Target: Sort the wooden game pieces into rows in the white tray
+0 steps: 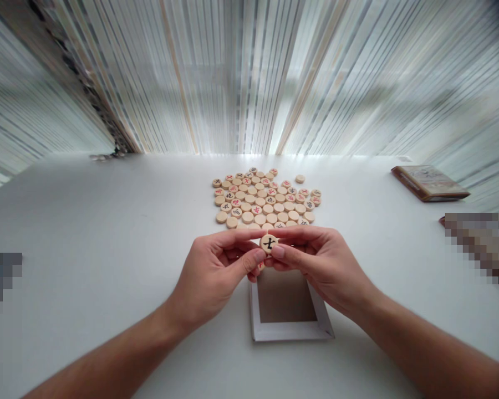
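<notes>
Between the fingertips of both hands is a round wooden xiangqi piece [269,244] with a black character facing me. My left hand [220,263] pinches it from the left, thumb low and index finger on top. From the right, my right hand [316,257] grips the same piece with thumb and fingers. Part of a second piece [261,266], marked in red, shows just below; whether a finger touches it I cannot tell. Beneath the hands lies a shallow white box [293,331] with a brown inside, its far end hidden by them.
Beyond my hands, many xiangqi pieces [260,199] lie spread on the white table [108,233], some blank side up, others with red or black characters. One piece [300,179] sits apart at the back. A flat box [430,183] is at right. Striped curtains [233,77] hang behind.
</notes>
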A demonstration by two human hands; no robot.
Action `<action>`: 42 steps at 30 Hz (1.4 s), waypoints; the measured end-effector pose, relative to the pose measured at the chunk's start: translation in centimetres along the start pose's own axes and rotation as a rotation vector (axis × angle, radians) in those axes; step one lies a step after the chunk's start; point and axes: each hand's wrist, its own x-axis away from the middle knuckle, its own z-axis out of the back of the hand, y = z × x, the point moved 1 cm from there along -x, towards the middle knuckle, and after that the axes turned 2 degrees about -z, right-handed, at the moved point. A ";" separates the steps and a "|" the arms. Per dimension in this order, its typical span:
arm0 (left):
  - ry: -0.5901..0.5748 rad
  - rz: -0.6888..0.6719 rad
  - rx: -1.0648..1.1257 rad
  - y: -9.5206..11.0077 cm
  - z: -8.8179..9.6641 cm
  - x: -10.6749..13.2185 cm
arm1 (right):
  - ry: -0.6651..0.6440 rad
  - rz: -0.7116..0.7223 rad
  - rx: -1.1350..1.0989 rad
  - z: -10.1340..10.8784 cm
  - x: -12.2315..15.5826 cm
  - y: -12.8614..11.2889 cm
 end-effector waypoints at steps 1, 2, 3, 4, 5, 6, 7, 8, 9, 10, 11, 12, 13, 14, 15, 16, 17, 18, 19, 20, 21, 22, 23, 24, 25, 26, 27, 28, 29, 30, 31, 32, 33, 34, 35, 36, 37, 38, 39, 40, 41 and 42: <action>-0.002 0.001 -0.003 0.0 0.0 0.0 | -0.002 0.002 0.009 0.0 0.0 0.0; -0.003 0.000 -0.012 0.0 0.0 0.1 | -0.004 0.009 0.021 0.0 0.0 0.0; -0.005 -0.006 -0.027 0.0 -0.1 0.1 | -0.002 0.017 0.033 -0.1 0.0 -0.1; -0.005 -0.014 -0.049 -0.1 -0.1 0.2 | 0.001 0.026 0.044 -0.1 0.0 -0.1; -0.004 -0.023 -0.077 -0.2 -0.1 0.3 | 0.004 0.033 0.053 -0.2 0.0 -0.2; -0.001 -0.038 -0.109 -0.3 -0.1 0.4 | 0.006 0.038 0.060 -0.3 0.0 -0.3; 0.003 -0.055 -0.146 -0.4 0.0 0.5 | 0.008 0.040 0.063 -0.5 0.0 -0.4; 0.004 -0.082 -0.190 -0.5 0.0 0.6 | 0.008 0.039 0.064 -0.6 0.1 -0.5; 0.003 -0.119 -0.243 -0.5 0.0 0.8 | 0.011 0.035 0.064 -0.7 0.1 -0.6; 0.002 -0.169 -0.303 -0.6 0.0 0.9 | 0.016 0.029 0.064 -0.8 0.2 -0.7; -0.002 -0.227 -0.366 -0.6 0.0 0.9 | 0.021 0.023 0.066 -0.8 0.2 -0.7; -0.009 -0.285 -0.427 -0.5 0.0 1.0 | 0.025 0.019 0.069 -0.9 0.2 -0.8; -0.018 -0.335 -0.476 -0.4 0.0 1.1 | 0.027 0.017 0.077 -0.9 0.2 -0.8; -0.028 -0.372 -0.509 -0.3 0.0 1.1 | 0.027 0.018 0.087 -0.9 0.2 -0.8; -0.043 -0.390 -0.527 -0.2 -0.1 1.1 | 0.027 0.023 0.099 -0.8 0.2 -0.7; -0.056 -0.389 -0.532 -0.2 -0.1 1.2 | 0.025 0.028 0.111 -0.8 0.2 -0.7; -0.066 -0.379 -0.529 -0.1 -0.2 1.2 | 0.023 0.031 0.123 -0.7 0.2 -0.6; -0.072 -0.364 -0.519 0.0 -0.2 1.2 | 0.020 0.032 0.134 -0.6 0.2 -0.6; -0.072 -0.344 -0.505 0.0 -0.2 1.2 | 0.017 0.031 0.140 -0.5 0.2 -0.5; -0.067 -0.323 -0.484 -0.1 -0.2 1.2 | 0.012 0.030 0.143 -0.5 0.2 -0.5; -0.056 -0.298 -0.459 -0.1 -0.1 1.1 | 0.006 0.030 0.143 -0.4 0.2 -0.4; -0.041 -0.270 -0.427 -0.2 -0.1 1.1 | -0.004 0.030 0.139 -0.3 0.2 -0.4; -0.024 -0.238 -0.390 -0.3 0.0 1.0 | -0.015 0.035 0.129 -0.2 0.2 -0.4; -0.006 -0.203 -0.351 -0.3 0.0 1.0 | -0.028 0.038 0.116 -0.2 0.2 -0.4; 0.008 -0.170 -0.309 -0.4 0.1 0.9 | -0.042 0.040 0.102 -0.2 0.2 -0.4; 0.019 -0.140 -0.269 -0.4 0.1 0.8 | -0.052 0.039 0.088 -0.2 0.1 -0.5; 0.027 -0.114 -0.234 -0.3 0.0 0.8 | -0.058 0.037 0.074 -0.3 0.1 -0.5; 0.032 -0.094 -0.206 -0.3 0.0 0.7 | -0.059 0.031 0.062 -0.4 0.1 -0.6; 0.035 -0.082 -0.186 -0.2 -0.1 0.7 | -0.056 0.025 0.050 -0.5 0.1 -0.7; 0.037 -0.075 -0.174 -0.1 -0.2 0.6 | -0.049 0.019 0.040 -0.6 0.0 -0.7; 0.040 -0.074 -0.171 0.0 -0.2 0.6 | -0.042 0.012 0.032 -0.6 0.0 -0.7; 0.042 -0.074 -0.173 0.1 -0.3 0.6 | -0.035 0.005 0.026 -0.7 0.0 -0.7; 0.039 -0.077 -0.179 0.1 -0.3 0.7 | -0.031 0.001 0.022 -0.8 0.0 -0.7; 0.036 -0.080 -0.191 0.1 -0.3 0.7 | -0.027 -0.005 0.021 -0.9 0.1 -0.7; 0.030 -0.084 -0.208 0.1 -0.3 0.8 | -0.023 -0.008 0.021 -0.9 0.1 -0.7; 0.025 -0.091 -0.228 0.0 -0.3 0.9 | -0.018 -0.011 0.022 -0.9 0.1 -0.7; 0.019 -0.099 -0.250 -0.1 -0.3 0.9 | -0.009 -0.014 0.022 -0.9 0.2 -0.7; 0.012 -0.109 -0.273 -0.2 -0.3 1.0 | 0.004 -0.019 0.024 -0.9 0.2 -0.7; 0.005 -0.120 -0.293 -0.3 -0.3 1.1 | 0.017 -0.027 0.028 -0.9 0.2 -0.7; -0.005 -0.130 -0.308 -0.4 -0.3 1.2 | 0.030 -0.035 0.030 -0.9 0.2 -0.7; -0.015 -0.144 -0.316 -0.4 -0.4 1.2 | 0.040 -0.042 0.034 -0.8 0.2 -0.7; -0.026 -0.158 -0.320 -0.4 -0.4 1.3 | 0.047 -0.047 0.038 -0.8 0.2 -0.7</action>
